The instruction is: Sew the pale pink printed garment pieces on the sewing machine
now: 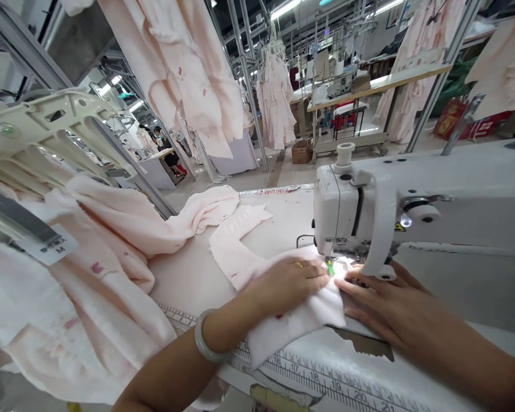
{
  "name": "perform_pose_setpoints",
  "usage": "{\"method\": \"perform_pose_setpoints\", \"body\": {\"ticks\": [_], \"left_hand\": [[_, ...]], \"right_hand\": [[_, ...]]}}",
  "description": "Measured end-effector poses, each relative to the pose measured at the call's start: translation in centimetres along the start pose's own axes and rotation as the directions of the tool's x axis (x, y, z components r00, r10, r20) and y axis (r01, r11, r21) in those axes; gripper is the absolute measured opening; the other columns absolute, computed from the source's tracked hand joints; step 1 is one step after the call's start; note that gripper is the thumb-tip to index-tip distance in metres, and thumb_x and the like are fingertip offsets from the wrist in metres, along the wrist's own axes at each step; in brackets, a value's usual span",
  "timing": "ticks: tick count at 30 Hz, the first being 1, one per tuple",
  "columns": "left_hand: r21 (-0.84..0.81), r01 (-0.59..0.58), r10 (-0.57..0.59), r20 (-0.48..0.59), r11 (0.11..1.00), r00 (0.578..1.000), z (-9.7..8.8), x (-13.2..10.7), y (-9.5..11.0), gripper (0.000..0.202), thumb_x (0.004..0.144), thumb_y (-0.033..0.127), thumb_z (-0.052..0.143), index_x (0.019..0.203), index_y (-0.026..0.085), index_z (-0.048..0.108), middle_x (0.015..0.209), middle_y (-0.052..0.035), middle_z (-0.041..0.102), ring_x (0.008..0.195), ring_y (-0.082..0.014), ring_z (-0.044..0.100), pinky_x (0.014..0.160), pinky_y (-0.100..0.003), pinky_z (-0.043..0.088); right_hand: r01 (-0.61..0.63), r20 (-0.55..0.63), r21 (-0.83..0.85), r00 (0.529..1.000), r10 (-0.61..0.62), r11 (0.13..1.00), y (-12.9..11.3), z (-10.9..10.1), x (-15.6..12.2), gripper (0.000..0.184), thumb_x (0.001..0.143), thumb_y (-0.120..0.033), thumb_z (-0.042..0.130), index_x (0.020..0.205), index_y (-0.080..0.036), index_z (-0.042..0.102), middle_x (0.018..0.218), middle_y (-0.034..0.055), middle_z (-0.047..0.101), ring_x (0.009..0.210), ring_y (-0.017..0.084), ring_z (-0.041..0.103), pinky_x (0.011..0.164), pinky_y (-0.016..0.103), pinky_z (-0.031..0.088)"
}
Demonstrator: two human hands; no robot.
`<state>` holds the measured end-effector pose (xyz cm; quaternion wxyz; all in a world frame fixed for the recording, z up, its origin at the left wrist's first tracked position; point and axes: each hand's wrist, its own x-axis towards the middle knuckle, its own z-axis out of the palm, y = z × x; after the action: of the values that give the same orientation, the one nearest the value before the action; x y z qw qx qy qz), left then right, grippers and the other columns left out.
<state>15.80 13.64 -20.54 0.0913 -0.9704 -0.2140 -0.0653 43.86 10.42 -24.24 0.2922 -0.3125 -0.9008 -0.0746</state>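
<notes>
A white sewing machine (347,200) stands on the right, its lamp lighting the needle area and a green presser foot (330,266). Pale pink fabric (300,332) lies under the foot and spreads left over the table. My left hand (289,286), with a ring and a bangle at the wrist, rests flat on this fabric just left of the foot, fingers stretched out. Right of the needle, my right hand (373,297) reaches past the machine's white curved guard, fingertips at the fabric's edge. Part of that hand is hidden behind the guard.
A printed ruler strip (313,377) runs along the table's front edge. Pink printed garment pieces (103,286) are heaped at the left beside a cream plastic hanger rack (47,131) with a size M tag (54,245). More fabric (189,68) hangs above. Other workstations (369,86) stand behind.
</notes>
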Motion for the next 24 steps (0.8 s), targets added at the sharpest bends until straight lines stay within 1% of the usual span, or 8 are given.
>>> {"method": "perform_pose_setpoints", "body": {"ticks": [6, 13, 18, 20, 21, 22, 23, 24], "left_hand": [[-0.019, 0.133, -0.129, 0.127, 0.991, 0.983, -0.4, 0.9, -0.1, 0.036, 0.112, 0.011, 0.054, 0.144, 0.01, 0.069, 0.152, -0.0133, 0.071, 0.148, -0.023, 0.063, 0.122, -0.035, 0.053], [-0.049, 0.179, -0.169, 0.157, 0.983, 0.973, -0.8, 0.6, 0.2, 0.044, 0.112, 0.008, 0.045, 0.151, 0.012, 0.064, 0.159, -0.0117, 0.067, 0.153, -0.0215, 0.058, 0.126, -0.034, 0.048], [-0.035, 0.239, -0.232, 0.146, 0.97, 0.962, -1.0, 0.4, 1.0, 0.05, 0.109, 0.006, 0.042, 0.154, 0.017, 0.061, 0.163, -0.0069, 0.064, 0.159, -0.0212, 0.051, 0.136, -0.042, 0.037], [-0.03, 0.323, -0.319, 0.104, 0.946, 0.942, -1.4, 0.3, 0.9, 0.046, 0.113, 0.015, 0.044, 0.156, 0.02, 0.06, 0.161, -0.0068, 0.065, 0.162, -0.0233, 0.047, 0.14, -0.051, 0.029], [-0.024, 0.41, -0.407, 0.083, 0.912, 0.91, -1.8, 0.1, 0.6, 0.043, 0.116, 0.023, 0.044, 0.156, 0.021, 0.06, 0.161, -0.008, 0.065, 0.163, -0.0257, 0.045, 0.141, -0.056, 0.026], [-0.012, 0.527, -0.525, 0.065, 0.85, 0.849, -2.3, -0.2, 0.2, 0.043, 0.117, 0.031, 0.044, 0.156, 0.021, 0.059, 0.162, -0.0099, 0.064, 0.164, -0.0286, 0.044, 0.141, -0.061, 0.023], [0.002, 0.661, -0.66, 0.059, 0.75, 0.749, -3.0, -0.7, -0.3, 0.044, 0.118, 0.038, 0.044, 0.156, 0.021, 0.06, 0.163, -0.0124, 0.062, 0.164, -0.0316, 0.043, 0.14, -0.065, 0.021], [0.018, 0.785, -0.784, 0.069, 0.619, 0.617, -3.8, -1.4, -0.8, 0.046, 0.118, 0.043, 0.045, 0.154, 0.019, 0.061, 0.163, -0.0155, 0.061, 0.162, -0.035, 0.045, 0.138, -0.068, 0.021]], "right_hand": [[0.006, -0.009, -0.007, 1.0, -0.006, 1.0, 0.4, -0.5, 0.5, 0.041, 0.119, -0.054, 0.043, 0.131, -0.028, 0.072, 0.105, 0.0019, 0.084, 0.099, 0.027, 0.076, 0.117, 0.049, 0.032], [0.015, -0.008, 0.031, 1.0, -0.015, 0.999, 0.9, -0.3, 0.0, 0.033, 0.119, -0.048, 0.048, 0.131, -0.029, 0.073, 0.105, -0.0013, 0.085, 0.097, 0.023, 0.077, 0.126, 0.044, 0.022], [-0.033, 0.068, 0.062, 0.997, 0.029, 0.998, 2.0, -0.3, 0.0, 0.03, 0.116, -0.048, 0.053, 0.127, -0.031, 0.076, 0.105, -0.0004, 0.084, 0.093, 0.024, 0.076, 0.119, 0.05, 0.035], [-0.033, 0.09, 0.075, 0.996, 0.026, 0.997, 2.5, -0.5, 0.2, 0.03, 0.115, -0.047, 0.053, 0.12, -0.033, 0.078, 0.103, 0.0004, 0.084, 0.093, 0.026, 0.075, 0.114, 0.053, 0.041], [-0.032, 0.087, 0.075, 0.996, 0.026, 0.997, 2.7, -0.6, 0.3, 0.031, 0.115, -0.047, 0.052, 0.117, -0.033, 0.079, 0.102, 0.0006, 0.084, 0.093, 0.027, 0.075, 0.112, 0.054, 0.042], [-0.03, 0.078, 0.073, 0.997, 0.024, 0.997, 2.7, -0.7, 0.4, 0.032, 0.115, -0.047, 0.052, 0.114, -0.033, 0.08, 0.102, 0.001, 0.085, 0.093, 0.028, 0.075, 0.111, 0.054, 0.044], [-0.024, 0.065, 0.069, 0.998, 0.019, 0.997, 2.7, -0.8, 0.4, 0.033, 0.115, -0.046, 0.051, 0.111, -0.032, 0.08, 0.103, 0.0012, 0.085, 0.093, 0.028, 0.075, 0.11, 0.055, 0.045], [-0.012, 0.054, 0.072, 0.999, 0.008, 0.997, 2.5, -0.9, 0.5, 0.034, 0.116, -0.046, 0.05, 0.111, -0.032, 0.081, 0.106, 0.0011, 0.085, 0.093, 0.028, 0.076, 0.11, 0.055, 0.047]]}}
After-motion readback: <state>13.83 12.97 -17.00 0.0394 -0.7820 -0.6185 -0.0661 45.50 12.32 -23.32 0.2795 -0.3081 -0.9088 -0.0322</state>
